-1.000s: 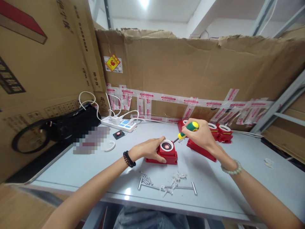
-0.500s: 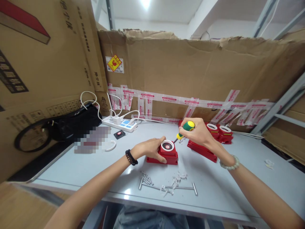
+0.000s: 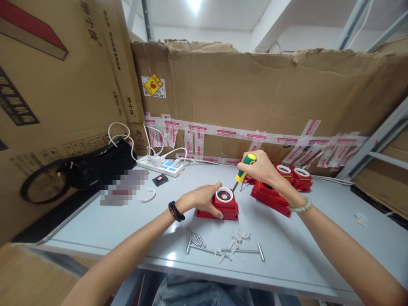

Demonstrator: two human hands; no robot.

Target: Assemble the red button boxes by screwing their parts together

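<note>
Screwdriver (image 3: 241, 175) clamped in right hand (image 3: 260, 168), slanted, tip near far corner of red box (image 3: 228, 211); left hand (image 3: 204, 199) grips box on tabletop (image 3: 287, 242). Risk: too much sideways push could make tip slip, gouging box.

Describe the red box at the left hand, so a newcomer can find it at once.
On the grey table, find the dark bracelet, then the left hand beyond it. The red box sits in its grasp. Unlike the red boxes farther right, it has a screwdriver pointing down at it.
</note>
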